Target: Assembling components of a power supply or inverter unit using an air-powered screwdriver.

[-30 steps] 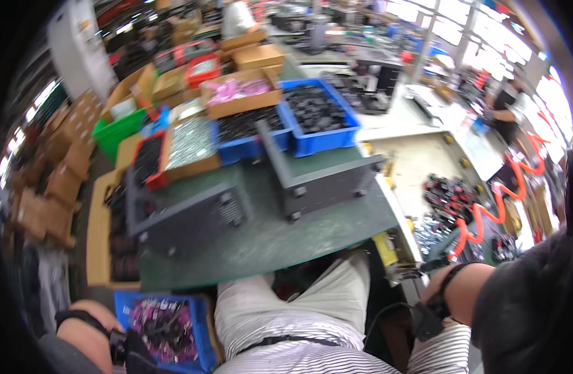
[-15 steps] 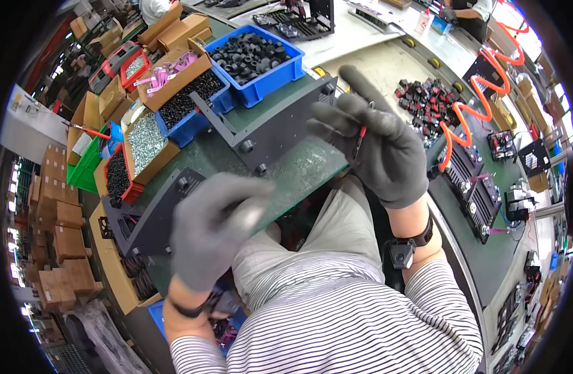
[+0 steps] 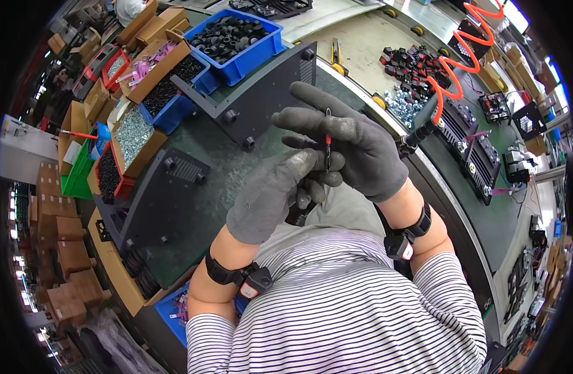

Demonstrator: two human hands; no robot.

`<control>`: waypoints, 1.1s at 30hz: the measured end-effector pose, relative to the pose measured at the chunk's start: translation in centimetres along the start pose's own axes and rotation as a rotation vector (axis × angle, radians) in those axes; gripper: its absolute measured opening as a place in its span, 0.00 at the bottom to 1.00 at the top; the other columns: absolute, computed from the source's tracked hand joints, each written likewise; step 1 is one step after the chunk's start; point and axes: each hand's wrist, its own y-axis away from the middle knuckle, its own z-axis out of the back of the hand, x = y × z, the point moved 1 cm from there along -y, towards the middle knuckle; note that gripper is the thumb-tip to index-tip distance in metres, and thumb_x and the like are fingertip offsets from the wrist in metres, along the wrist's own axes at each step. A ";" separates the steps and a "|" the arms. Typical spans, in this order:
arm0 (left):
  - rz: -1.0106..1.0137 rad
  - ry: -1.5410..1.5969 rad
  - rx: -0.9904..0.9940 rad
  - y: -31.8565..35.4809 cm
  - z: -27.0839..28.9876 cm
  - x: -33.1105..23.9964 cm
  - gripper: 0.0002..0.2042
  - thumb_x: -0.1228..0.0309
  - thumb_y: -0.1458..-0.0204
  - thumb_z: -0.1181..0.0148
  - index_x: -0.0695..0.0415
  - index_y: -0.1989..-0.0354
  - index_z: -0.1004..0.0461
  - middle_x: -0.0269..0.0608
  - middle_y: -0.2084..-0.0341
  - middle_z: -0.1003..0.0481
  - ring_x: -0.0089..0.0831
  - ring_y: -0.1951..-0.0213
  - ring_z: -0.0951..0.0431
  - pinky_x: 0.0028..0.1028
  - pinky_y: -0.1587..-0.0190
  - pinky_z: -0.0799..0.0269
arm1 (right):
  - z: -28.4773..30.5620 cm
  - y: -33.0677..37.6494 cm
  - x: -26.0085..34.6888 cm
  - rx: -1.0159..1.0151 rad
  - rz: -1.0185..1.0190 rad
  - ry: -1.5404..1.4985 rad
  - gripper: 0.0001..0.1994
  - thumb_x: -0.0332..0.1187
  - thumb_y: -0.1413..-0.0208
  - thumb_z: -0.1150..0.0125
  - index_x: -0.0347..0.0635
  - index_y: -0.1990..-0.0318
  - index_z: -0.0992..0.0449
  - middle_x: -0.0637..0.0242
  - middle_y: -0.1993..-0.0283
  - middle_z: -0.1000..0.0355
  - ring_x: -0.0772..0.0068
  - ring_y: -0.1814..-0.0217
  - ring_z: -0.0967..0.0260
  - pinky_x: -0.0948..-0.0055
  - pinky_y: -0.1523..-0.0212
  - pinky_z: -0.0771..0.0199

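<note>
A workshop is spread around a green tabletop (image 3: 230,171), whose bare, scuffed stretch is left open between two dark grey metal panels. The left panel (image 3: 158,206) is set near the table's left end; the right panel (image 3: 271,87) is placed farther back, beside the bins. The table is bordered on the right by a pale rail (image 3: 355,89), beyond which a pale surface (image 3: 355,37) is seen.

One slim red-and-silver bit (image 3: 328,140) is held upright in the view, in front of the body, above the near table edge. It is grasped between thumb and fingers by the gloved right hand (image 3: 355,137). Its lower end is met by the fingers of the gloved left hand (image 3: 283,184); whether they are closed on it cannot be told.

Two blue bins are stood at the back: one (image 3: 255,59) is filled with black knobs (image 3: 230,38), the other (image 3: 207,80) with small black parts (image 3: 174,84). Pink pieces (image 3: 150,62) are held in one carton (image 3: 158,75), silver fasteners (image 3: 132,137) in another (image 3: 146,153). Black parts (image 3: 107,171) are contained in a red tray (image 3: 125,187). One orange-red coiled hose (image 3: 445,78) is hung at the right, and red-and-black parts (image 3: 417,68), too many to be counted, are heaped near it.
</note>
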 end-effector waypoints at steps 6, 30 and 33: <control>-0.057 -0.017 -0.004 0.9 -0.8 0.8 0.19 0.59 0.38 0.52 0.63 0.52 0.24 0.34 0.67 0.22 0.13 0.73 0.30 0.14 0.73 0.38 | -0.9 1.5 -0.6 -0.013 -0.019 0.003 0.37 0.41 0.40 0.50 0.30 0.30 0.58 0.46 0.38 0.36 0.54 0.38 0.36 0.63 0.34 0.40; -0.171 -0.462 -0.134 -2.2 -0.9 0.1 0.14 0.65 0.45 0.40 0.64 0.57 0.23 0.37 0.66 0.22 0.22 0.65 0.25 0.23 0.59 0.29 | 1.2 1.3 0.0 -0.104 0.041 0.000 0.36 0.40 0.42 0.43 0.28 0.32 0.49 0.53 0.45 0.28 0.59 0.35 0.36 0.62 0.34 0.39; -0.018 -0.294 -0.096 -3.4 -1.3 -0.3 0.14 0.65 0.44 0.43 0.64 0.58 0.23 0.37 0.69 0.22 0.20 0.68 0.25 0.22 0.61 0.30 | 2.7 2.2 0.9 -0.152 -0.005 0.082 0.32 0.42 0.40 0.45 0.28 0.35 0.43 0.49 0.46 0.28 0.59 0.39 0.32 0.62 0.36 0.36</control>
